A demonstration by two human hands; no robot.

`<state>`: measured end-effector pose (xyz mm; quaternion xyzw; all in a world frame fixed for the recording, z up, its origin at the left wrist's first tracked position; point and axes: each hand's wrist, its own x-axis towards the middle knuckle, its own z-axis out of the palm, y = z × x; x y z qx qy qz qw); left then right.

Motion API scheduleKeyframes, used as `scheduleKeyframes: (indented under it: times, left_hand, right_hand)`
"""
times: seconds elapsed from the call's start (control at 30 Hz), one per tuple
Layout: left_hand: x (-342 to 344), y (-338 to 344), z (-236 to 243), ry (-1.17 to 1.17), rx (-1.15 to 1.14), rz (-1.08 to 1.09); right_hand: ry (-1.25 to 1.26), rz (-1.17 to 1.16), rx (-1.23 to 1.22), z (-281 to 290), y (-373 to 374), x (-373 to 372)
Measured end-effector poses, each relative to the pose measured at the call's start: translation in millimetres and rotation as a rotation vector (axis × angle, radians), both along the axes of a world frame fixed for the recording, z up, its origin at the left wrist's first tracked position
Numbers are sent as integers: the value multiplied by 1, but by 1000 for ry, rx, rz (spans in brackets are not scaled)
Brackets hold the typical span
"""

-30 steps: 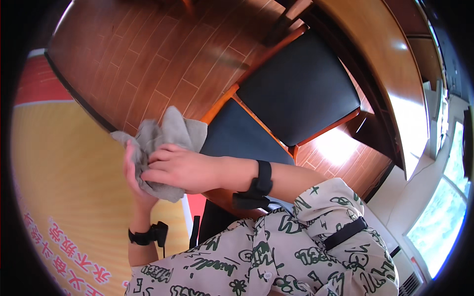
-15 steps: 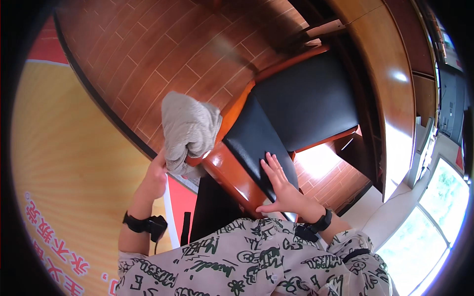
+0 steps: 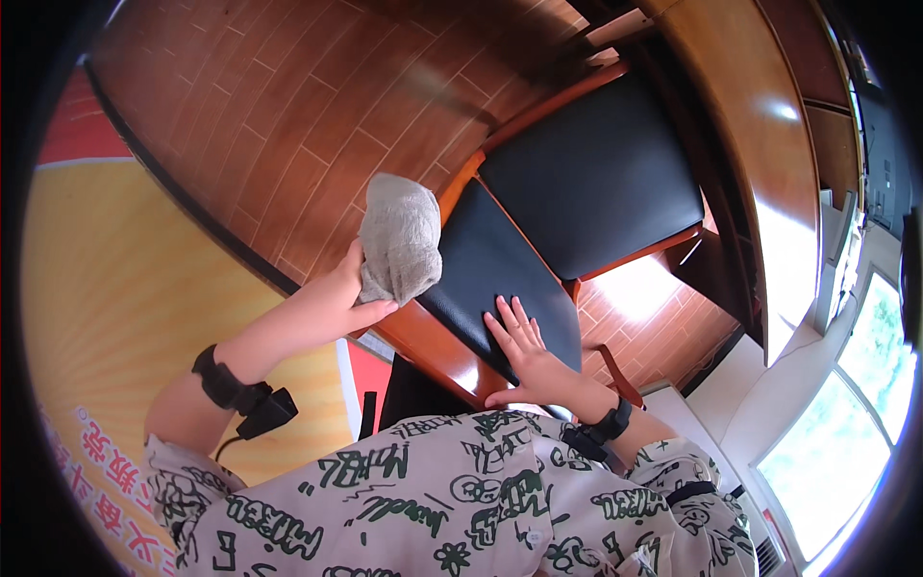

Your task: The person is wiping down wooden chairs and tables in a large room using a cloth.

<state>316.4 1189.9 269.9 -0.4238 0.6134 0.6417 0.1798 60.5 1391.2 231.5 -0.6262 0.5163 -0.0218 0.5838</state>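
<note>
A wooden chair with a black padded seat (image 3: 596, 178) and a black padded backrest (image 3: 500, 264) stands in front of me. My left hand (image 3: 348, 288) grips a bunched grey cloth (image 3: 402, 236), which lies over the left edge of the backrest and hides part of its wooden frame (image 3: 423, 337). The thumb is on the near side of the cloth; the other fingers are mostly hidden by it. My right hand (image 3: 529, 361) rests with fingers spread on the black padding of the backrest and holds nothing.
Beyond the seat at right runs a long curved wooden desk (image 3: 745, 125). Brown plank-like flooring (image 3: 317, 135) spreads at far left. A yellow and red printed board (image 3: 144, 288) is on the left. Bright windows (image 3: 836, 413) stand at lower right.
My left hand and the cloth have moved to the right, from beyond the frame's left end onto the backrest edge. My right hand stays on the padding.
</note>
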Motion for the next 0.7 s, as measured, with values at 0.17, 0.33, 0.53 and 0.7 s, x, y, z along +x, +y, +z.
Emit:
scheduleKeyframes:
  times: [0.17,0.33,0.53,0.7]
  left_hand:
    - [-13,-13,-19,-94,134,-86]
    - [-6,-15,-46,-107,126,-193]
    - [-10,-5,-77,-261,371,-24]
    - [-34,-27,-99,-297,467,17]
  right_hand:
    - [-24,-32,-30,3,2,9]
    - [-64,-56,-68,0,10,18]
    - [-47,-71,-99,-8,28,33]
    - [21,31,-58,-3,22,37]
